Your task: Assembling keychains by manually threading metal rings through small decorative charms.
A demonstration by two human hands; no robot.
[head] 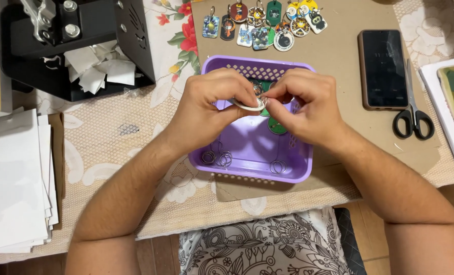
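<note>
Above a purple plastic basket, my left hand and my right hand meet and pinch one small round white keychain piece between their fingertips. A small metal ring shows at the fingertips just above it. Inside the basket lie loose metal key rings near the front wall and a green round piece partly hidden under my right hand.
Several finished keychains lie in a cluster on brown cardboard behind the basket. A dark phone and black-handled scissors lie to the right. A black press machine with paper scraps stands back left; white sheets are stacked left.
</note>
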